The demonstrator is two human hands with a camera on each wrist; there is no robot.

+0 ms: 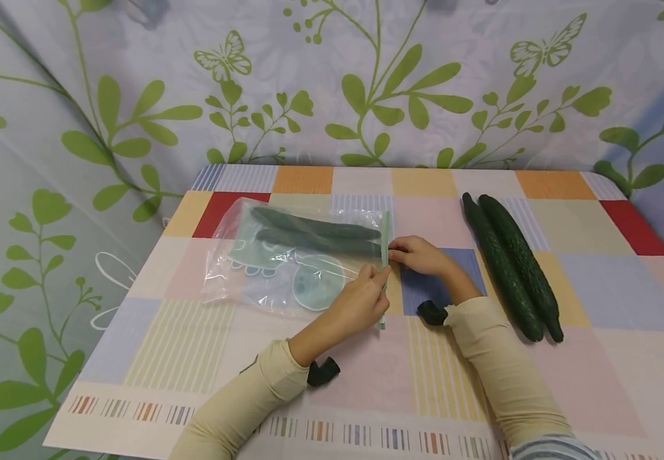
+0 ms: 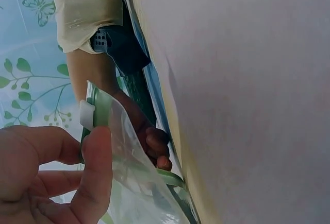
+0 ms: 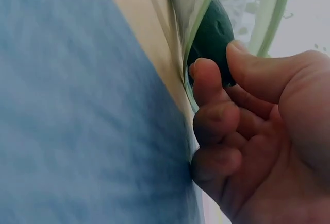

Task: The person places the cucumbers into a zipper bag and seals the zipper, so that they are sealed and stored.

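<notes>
A clear zip bag [image 1: 268, 291] with pale green prints and a green zip edge [image 1: 385, 230] lies on the table, its mouth toward the right. Two dark green cucumbers [image 1: 320, 223] lie inside it, side by side. My left hand [image 1: 360, 297] pinches the zip edge between thumb and forefinger, close to the white slider [image 2: 87, 114]. At the parted mouth, my right hand [image 1: 420, 255] has thumb and forefinger around the end of one cucumber [image 3: 214, 36], the other fingers curled below. The rest of that cucumber is behind the plastic in the right wrist view.
Two more cucumbers [image 1: 510, 268] lie together on the patchwork-patterned tablecloth [image 1: 608, 294], right of my right forearm. A leaf-printed curtain [image 1: 285, 83] hangs behind the table and down its left side. Dark wrist cameras [image 1: 432, 313] stick out from both sleeves.
</notes>
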